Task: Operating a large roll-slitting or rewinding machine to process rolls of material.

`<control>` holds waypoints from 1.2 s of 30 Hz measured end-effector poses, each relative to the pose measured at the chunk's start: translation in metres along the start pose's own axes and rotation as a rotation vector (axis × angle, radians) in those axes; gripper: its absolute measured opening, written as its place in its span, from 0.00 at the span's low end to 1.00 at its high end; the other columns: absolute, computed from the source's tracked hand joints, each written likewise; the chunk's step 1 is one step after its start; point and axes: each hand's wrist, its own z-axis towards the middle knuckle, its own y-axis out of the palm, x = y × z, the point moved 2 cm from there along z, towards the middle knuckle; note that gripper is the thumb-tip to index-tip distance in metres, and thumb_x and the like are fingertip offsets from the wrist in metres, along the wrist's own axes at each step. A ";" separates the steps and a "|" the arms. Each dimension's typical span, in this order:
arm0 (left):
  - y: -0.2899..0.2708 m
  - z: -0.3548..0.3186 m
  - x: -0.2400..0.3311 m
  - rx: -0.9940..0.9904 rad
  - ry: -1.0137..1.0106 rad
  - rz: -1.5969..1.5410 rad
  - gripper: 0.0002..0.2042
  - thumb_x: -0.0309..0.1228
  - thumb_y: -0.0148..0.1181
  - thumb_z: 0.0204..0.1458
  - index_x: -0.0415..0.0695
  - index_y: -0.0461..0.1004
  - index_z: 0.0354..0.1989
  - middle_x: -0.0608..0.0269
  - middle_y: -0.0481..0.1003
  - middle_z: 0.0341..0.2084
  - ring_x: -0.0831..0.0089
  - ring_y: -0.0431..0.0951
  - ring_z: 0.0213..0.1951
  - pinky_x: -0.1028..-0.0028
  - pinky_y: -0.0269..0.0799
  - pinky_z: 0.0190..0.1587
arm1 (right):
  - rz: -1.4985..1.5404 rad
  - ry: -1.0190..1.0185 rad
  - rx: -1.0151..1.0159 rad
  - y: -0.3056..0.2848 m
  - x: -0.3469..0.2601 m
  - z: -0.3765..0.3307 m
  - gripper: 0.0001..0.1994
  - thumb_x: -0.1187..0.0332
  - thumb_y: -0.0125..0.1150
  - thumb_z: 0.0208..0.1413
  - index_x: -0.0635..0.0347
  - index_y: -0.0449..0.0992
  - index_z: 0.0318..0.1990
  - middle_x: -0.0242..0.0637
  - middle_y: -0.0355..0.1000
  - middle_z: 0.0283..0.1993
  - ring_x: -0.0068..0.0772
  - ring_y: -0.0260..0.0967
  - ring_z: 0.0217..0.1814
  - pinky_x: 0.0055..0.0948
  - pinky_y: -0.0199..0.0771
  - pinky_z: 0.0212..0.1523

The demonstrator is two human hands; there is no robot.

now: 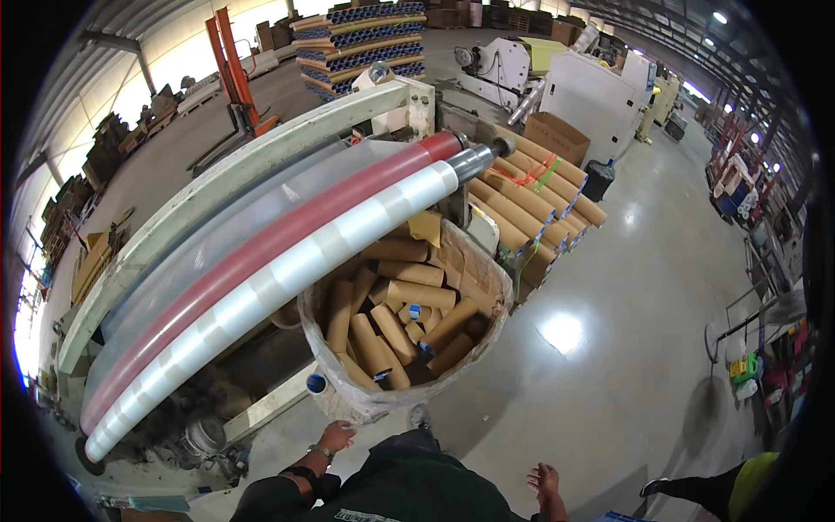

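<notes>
One long, cylindrical white-banded roll [277, 276] lies beside a red roller [335, 196]; one round plastic-wrapped bin [409, 400] of brown cardboard tubes [396, 335] stands before me, my left hand [337, 435] unclenched near it, my right hand [544, 478] loosely half-curled, farther right.

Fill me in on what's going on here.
A person stands at a bin of cardboard tubes, both hands seemingly empty. The left hand is near the bin's rim; the right hand is out over the floor. Beyond, a white banded roll lies alongside a red roller.
</notes>
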 end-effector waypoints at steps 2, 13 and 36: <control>0.013 0.023 -0.012 -0.049 -0.008 0.093 0.21 0.34 0.60 0.45 0.34 0.69 0.45 0.51 0.75 0.29 0.68 0.78 0.24 0.75 0.73 0.26 | 0.010 -0.004 -0.035 0.009 -0.010 0.020 0.17 0.59 0.50 0.54 0.58 0.63 0.48 0.40 0.68 0.35 0.36 0.68 0.26 0.32 0.69 0.26; 0.079 0.050 0.020 -0.113 -0.139 -0.069 0.23 0.32 0.59 0.47 0.33 0.63 0.50 0.52 0.75 0.30 0.67 0.78 0.24 0.73 0.74 0.23 | -0.170 0.215 -0.193 0.016 -0.097 0.085 0.14 0.63 0.47 0.57 0.60 0.63 0.47 0.40 0.66 0.32 0.38 0.68 0.28 0.35 0.68 0.26; 0.294 0.007 0.130 0.421 -0.338 -0.627 0.20 0.30 0.61 0.44 0.40 0.68 0.48 0.54 0.76 0.30 0.65 0.78 0.30 0.71 0.75 0.28 | -0.687 -0.137 -0.468 0.089 -0.478 0.341 0.22 0.57 0.50 0.53 0.60 0.63 0.52 0.46 0.69 0.45 0.43 0.71 0.39 0.42 0.72 0.38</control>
